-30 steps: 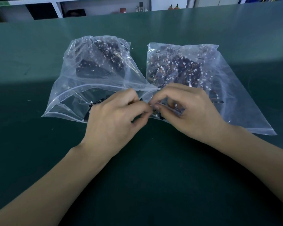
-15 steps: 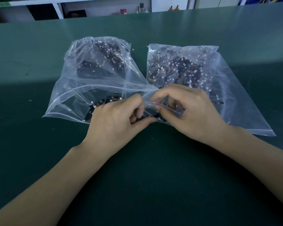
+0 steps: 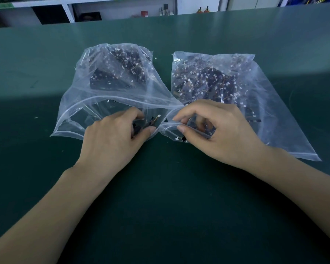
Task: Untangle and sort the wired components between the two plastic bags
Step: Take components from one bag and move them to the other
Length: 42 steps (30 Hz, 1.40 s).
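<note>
1. left bag (image 3: pixel 80 111) and right bag (image 3: pixel 274 119) lie side by side on the green table (image 3: pixel 179 206), long axes toward 12 o'clock, mouths at 6
2. left hand (image 3: pixel 114 141) curls round dark wired parts (image 3: pixel 151 121) in the left bag's gaping mouth
3. right hand (image 3: pixel 221 134) pinches the right bag's rim
4. hands close, not touching; bare table at 6, 9 and 3 o'clock
</note>
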Available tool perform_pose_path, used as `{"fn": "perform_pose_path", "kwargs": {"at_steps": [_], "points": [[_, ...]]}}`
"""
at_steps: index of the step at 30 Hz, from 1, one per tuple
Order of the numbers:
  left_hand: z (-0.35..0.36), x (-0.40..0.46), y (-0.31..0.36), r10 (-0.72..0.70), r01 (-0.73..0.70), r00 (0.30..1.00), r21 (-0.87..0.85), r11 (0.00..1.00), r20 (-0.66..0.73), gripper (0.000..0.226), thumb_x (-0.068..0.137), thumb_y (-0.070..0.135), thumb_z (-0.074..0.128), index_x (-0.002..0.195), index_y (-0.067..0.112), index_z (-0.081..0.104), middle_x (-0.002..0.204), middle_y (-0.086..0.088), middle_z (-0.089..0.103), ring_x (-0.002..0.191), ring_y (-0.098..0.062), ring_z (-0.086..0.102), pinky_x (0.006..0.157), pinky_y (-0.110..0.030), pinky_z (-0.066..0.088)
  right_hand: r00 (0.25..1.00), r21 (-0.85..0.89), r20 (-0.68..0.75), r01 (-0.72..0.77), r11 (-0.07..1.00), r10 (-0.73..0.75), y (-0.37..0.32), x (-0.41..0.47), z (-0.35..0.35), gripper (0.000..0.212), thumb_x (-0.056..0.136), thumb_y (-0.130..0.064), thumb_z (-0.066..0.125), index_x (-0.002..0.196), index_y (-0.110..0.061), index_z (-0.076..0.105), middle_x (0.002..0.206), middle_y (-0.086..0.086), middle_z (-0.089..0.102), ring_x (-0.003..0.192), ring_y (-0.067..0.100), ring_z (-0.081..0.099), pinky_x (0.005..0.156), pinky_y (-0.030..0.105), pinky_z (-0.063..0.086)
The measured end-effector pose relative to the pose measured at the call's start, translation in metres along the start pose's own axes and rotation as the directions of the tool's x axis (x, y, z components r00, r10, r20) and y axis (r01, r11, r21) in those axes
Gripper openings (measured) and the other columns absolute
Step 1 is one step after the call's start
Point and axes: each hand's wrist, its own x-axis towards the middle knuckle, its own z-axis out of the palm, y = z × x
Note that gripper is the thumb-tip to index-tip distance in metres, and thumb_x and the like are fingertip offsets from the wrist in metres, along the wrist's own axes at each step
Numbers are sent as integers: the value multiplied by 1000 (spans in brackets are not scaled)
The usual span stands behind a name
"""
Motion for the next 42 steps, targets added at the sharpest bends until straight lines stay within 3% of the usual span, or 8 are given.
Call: {"fn": "perform_pose_path", "kwargs": {"at_steps": [6, 12, 19, 23, 27, 31, 36, 42], "points": [[-3, 2, 0, -20, 19, 1000, 42, 999, 16, 14, 93, 51, 73, 90, 37, 70, 78, 16, 59, 72, -13, 56, 66, -32, 38, 1000, 4, 5, -13, 1000, 13, 2, 0, 2, 17, 96, -15, 75, 111, -23, 75, 98, -18, 69, 60, 18, 59, 58, 34, 53], [-9, 1, 0, -2, 6, 999, 59, 998, -53, 14, 99, 42, 68, 90, 34, 74, 83, 13, 63, 73, -22, 61, 65, -33, 37, 1000, 3, 6, -7, 1000, 7, 3, 0, 1, 16, 96, -14, 75, 110, -22, 75, 97, -17, 69, 60, 18, 58, 59, 34, 53], [-13, -1, 15, 65, -89, 981, -130, 987, -181, 15, 97, 31, 61, 85, 22, 59, 66, 11, 50, 60, -15, 49, 57, -31, 39, 999, 17, 2, -32, 999, 32, 4, -1, 2, 15, 97, -18, 75, 111, -22, 74, 98, -15, 72, 59, 18, 60, 60, 31, 53], [-11, -6, 25, 105, -155, 981, -325, 933, -166, 17, 103, 33, 51, 89, 24, 52, 59, 9, 46, 55, -18, 48, 54, -32, 40, 998, 16, -1, -57, 998, 57, 5, 0, 2, 15, 97, -19, 76, 111, -23, 74, 99, -14, 73, 59, 18, 62, 61, 28, 53], [-6, -10, 31, 179, -190, 982, -396, 899, -65, 28, 108, 43, 49, 88, 23, 52, 55, 5, 43, 53, -20, 47, 50, -25, 34, 999, 4, -17, -38, 999, 38, 3, 1, 2, 13, 96, -19, 76, 109, -18, 74, 89, -22, 66, 55, 17, 58, 60, 29, 51], [-3, -10, 30, 200, -221, 975, -365, 904, -93, 36, 108, 43, 55, 79, 21, 56, 54, 6, 41, 51, -18, 46, 50, -27, 34, 999, 4, -32, -4, 1000, 4, 2, 2, 0, 16, 94, -15, 79, 110, -12, 77, 86, -35, 53, 52, 15, 52, 60, 20, 47], [-2, -9, 29, 197, -215, 976, -302, 929, -90, 32, 108, 43, 52, 90, 21, 64, 57, 9, 41, 56, -16, 47, 51, -35, 40, 999, 2, -17, 34, 999, -34, 0, 4, -1, 10, 98, -18, 77, 106, -13, 79, 90, -18, 59, 57, 12, 49, 60, 18, 41], [-6, -10, 31, 250, -250, 967, -285, 925, -37, 28, 110, 45, 42, 98, 25, 58, 60, 15, 41, 60, -9, 49, 53, -30, 40, 999, 30, -32, 18, 999, -17, 0, 3, -2, 11, 99, -12, 74, 108, -15, 79, 92, -14, 64, 61, 15, 55, 61, 23, 45]]}}
